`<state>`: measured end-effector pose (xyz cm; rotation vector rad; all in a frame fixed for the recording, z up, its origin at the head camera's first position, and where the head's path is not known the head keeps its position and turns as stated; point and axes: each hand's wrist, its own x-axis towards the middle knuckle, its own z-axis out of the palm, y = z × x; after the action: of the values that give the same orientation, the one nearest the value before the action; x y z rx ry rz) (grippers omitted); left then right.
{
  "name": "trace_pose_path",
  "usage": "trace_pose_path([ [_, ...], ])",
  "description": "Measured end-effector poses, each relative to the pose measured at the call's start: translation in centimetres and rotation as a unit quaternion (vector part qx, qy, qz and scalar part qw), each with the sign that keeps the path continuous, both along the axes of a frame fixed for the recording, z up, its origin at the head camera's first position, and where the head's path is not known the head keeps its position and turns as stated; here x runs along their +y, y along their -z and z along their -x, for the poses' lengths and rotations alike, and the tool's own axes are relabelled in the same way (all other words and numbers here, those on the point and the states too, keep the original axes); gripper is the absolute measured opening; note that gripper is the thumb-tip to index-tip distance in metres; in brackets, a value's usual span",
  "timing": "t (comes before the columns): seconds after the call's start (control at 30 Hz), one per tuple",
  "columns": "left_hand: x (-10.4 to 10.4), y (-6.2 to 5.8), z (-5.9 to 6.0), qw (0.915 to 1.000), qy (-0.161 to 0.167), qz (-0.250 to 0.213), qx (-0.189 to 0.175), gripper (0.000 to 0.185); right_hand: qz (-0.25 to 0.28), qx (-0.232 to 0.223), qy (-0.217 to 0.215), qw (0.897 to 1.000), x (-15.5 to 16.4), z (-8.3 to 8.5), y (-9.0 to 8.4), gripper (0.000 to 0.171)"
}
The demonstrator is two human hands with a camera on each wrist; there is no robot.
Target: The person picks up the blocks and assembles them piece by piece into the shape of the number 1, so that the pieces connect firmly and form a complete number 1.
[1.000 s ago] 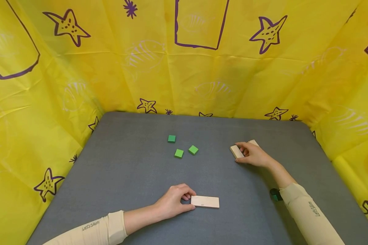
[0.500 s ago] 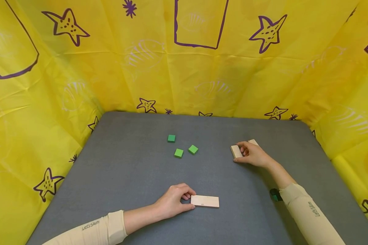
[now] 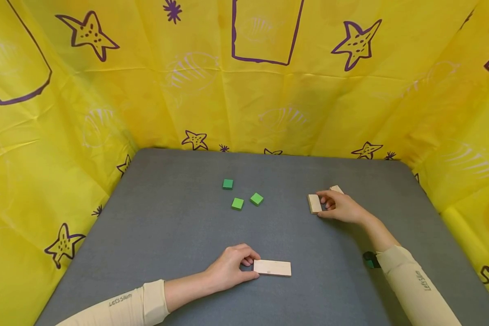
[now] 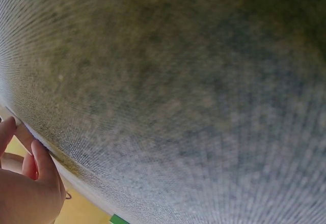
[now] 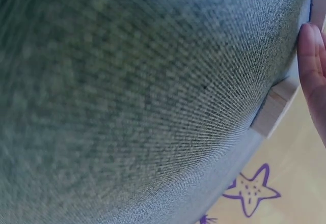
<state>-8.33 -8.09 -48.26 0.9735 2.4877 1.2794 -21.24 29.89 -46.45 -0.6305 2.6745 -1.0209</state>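
Two plain wooden blocks are what the hands are busy with. The near block (image 3: 272, 268) lies flat on the grey mat (image 3: 179, 226), low in the middle of the head view, long side running left to right. The left hand (image 3: 230, 268) sits at its left end, fingers curled in with the thumb and fingertips touching that short edge, so it's more of a pinch on the end than a full grab. In the left wrist view you only get the fingers (image 4: 41, 163) pressed down by the mat's edge, and the block itself doesn't show there.

The far block (image 3: 314, 203) is over on the right side of the mat, also lying on it, angled a bit. The right hand (image 3: 340, 207) covers its middle, fingers curled over it and gripping, with one end sticking out to the left and a corner poking out behind the knuckles. The right wrist view catches that block (image 5: 275, 107) at the mat's edge with a fingertip (image 5: 310, 56) right beside it.

Between the two hands and further back sit three small green cubes (image 3: 237, 203), close together but not touching, well apart from both blocks. Yellow sheets with purple stars (image 3: 356, 43) wall the mat in. Both arms have beige sleeves (image 3: 118, 305).
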Motion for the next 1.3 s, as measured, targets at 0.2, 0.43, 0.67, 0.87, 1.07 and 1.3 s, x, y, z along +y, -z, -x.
trace_pose_path([
  [0.2, 0.0, -0.1, 0.0, 1.0, 0.0, 0.002, -0.006, 0.026, -0.011, 0.011, 0.013, 1.0, -0.1, 0.0, 0.0, 0.06],
  [0.43, 0.0, -0.1, 0.0, 1.0, 0.0, 0.001, -0.005, 0.027, -0.033, 0.019, 0.037, 0.999, -0.3, -0.2, 0.0, 0.06],
  [0.67, 0.0, -0.1, 0.0, 1.0, 0.001, 0.0, -0.002, 0.027, -0.021, -0.001, 0.058, 0.998, -0.5, -0.3, 0.2, 0.062],
  [0.87, 0.0, -0.1, 0.0, 1.0, 0.0, 0.005, 0.0, 0.026, -0.012, -0.01, 0.07, 0.997, -1.0, -0.5, 0.3, 0.063],
  [1.07, 0.0, -0.1, 0.0, 1.0, -0.002, 0.006, 0.002, 0.027, 0.006, -0.002, 0.08, 0.997, -2.2, -1.0, -0.1, 0.061],
  [1.3, 0.0, -0.1, 0.0, 1.0, -0.002, 0.008, 0.003, 0.027, 0.01, 0.005, 0.092, 0.996, -3.5, -1.6, -0.2, 0.062],
])
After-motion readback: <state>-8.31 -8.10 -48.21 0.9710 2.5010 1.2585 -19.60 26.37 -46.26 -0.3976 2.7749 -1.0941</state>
